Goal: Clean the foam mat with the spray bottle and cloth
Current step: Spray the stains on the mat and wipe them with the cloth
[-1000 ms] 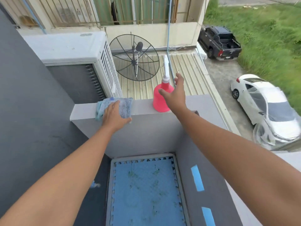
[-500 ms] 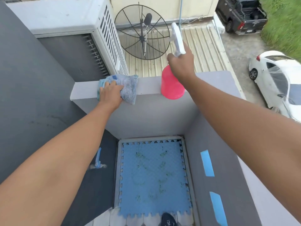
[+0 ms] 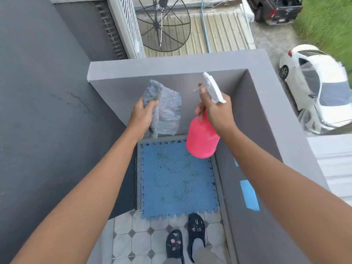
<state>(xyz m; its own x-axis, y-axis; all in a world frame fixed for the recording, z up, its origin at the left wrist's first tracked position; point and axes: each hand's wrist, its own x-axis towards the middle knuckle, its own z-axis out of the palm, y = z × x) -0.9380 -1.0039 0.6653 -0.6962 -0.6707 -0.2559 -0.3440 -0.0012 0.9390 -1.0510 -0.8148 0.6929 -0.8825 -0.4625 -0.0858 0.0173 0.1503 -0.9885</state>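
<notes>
A blue foam mat point(image 3: 177, 180) with greenish dirt marks lies on the balcony floor in the corner, below both hands. My left hand point(image 3: 142, 116) grips a grey-blue cloth point(image 3: 167, 109) that hangs down in the air in front of the grey parapet wall. My right hand point(image 3: 215, 109) holds a pink spray bottle point(image 3: 202, 141) by its neck, with the white trigger head point(image 3: 213, 88) sticking up above my fingers. The bottle hangs over the mat's far right corner.
A grey parapet point(image 3: 171, 69) closes the balcony at the front and right. A dark wall point(image 3: 47, 111) runs along the left. My two feet in dark slippers point(image 3: 185, 239) stand on patterned tiles just before the mat. Blue tape strips point(image 3: 249, 195) mark the right wall.
Both hands lifted the cloth and the spray bottle off the parapet top and brought them down and inward over the mat. The view has tilted down, so my feet now show.
</notes>
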